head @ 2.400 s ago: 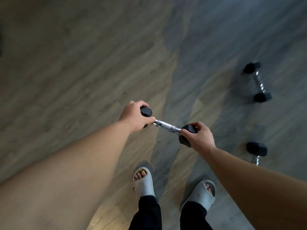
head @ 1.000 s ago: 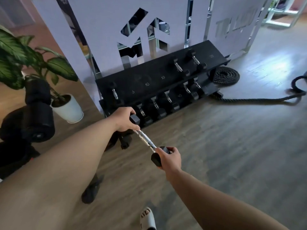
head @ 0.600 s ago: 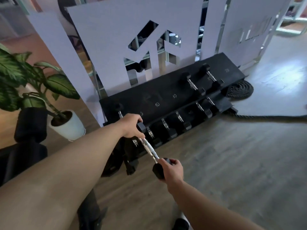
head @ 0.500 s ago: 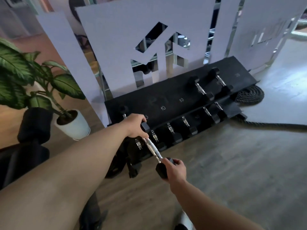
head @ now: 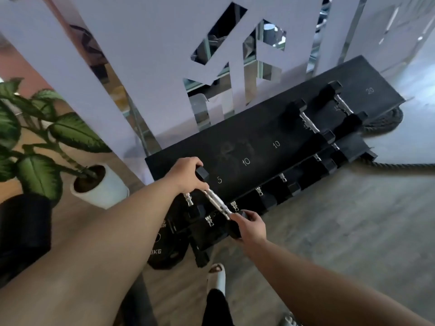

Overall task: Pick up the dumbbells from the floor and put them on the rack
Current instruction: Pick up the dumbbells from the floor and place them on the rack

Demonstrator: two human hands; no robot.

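I hold a small dumbbell (head: 216,204) with black hex heads and a chrome handle over the left end of the black rack (head: 235,142). My left hand (head: 187,176) grips its far head, close to the white "5" mark on the top shelf. My right hand (head: 250,228) grips its near head, in front of the lower shelf. The top shelf carries two bigger dumbbells (head: 308,123) toward its right end. Several small dumbbells (head: 282,178) sit in a row on the lower shelf.
A potted plant in a white pot (head: 101,187) stands left of the rack. A black weight plate (head: 164,248) leans by the rack's left foot. A coiled thick rope (head: 386,121) lies at the right end. A white cut-out partition (head: 150,67) rises behind. Wood floor (head: 341,220) spreads right.
I have turned from the floor to the rack and stepped closer. The dumbbell has moved forward with both hands, from in front of the rack to over its left end.
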